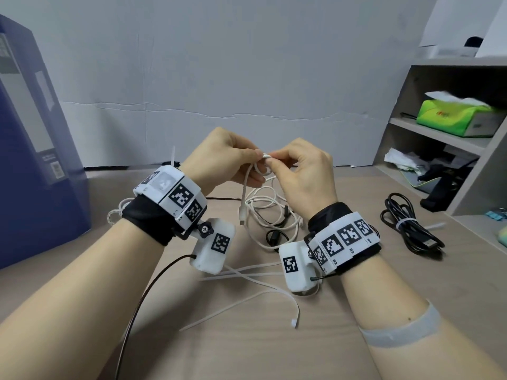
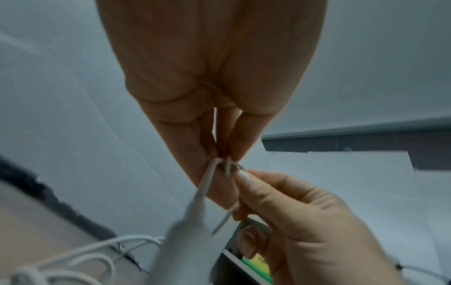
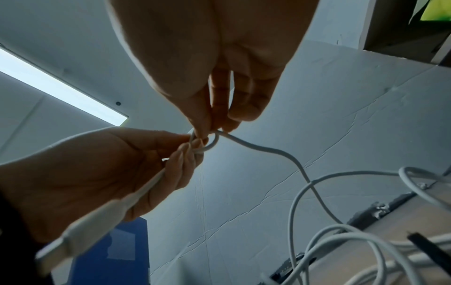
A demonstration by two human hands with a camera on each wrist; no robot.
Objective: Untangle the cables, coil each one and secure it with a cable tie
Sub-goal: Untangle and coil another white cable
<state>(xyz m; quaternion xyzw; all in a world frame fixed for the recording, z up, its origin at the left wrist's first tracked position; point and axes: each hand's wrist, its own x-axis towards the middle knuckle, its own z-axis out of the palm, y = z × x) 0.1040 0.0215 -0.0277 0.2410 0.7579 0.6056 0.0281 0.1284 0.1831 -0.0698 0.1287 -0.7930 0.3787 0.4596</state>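
**Even room light, soft edges, blurred close-ups**

Soft, even light is falling across the desk, casting faint shadows. Wide-angle bending is warping the picture edges. In the right wrist view a ceiling light is glaring, leaving the palm dim; the nearest plug is blurring out of focus.

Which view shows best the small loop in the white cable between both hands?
The right wrist view: the loop stands open against the pale wall, pinched by the right hand and left hand. The left wrist view shows it small and partly behind fingertips. The head view mostly hides it behind the fingers.
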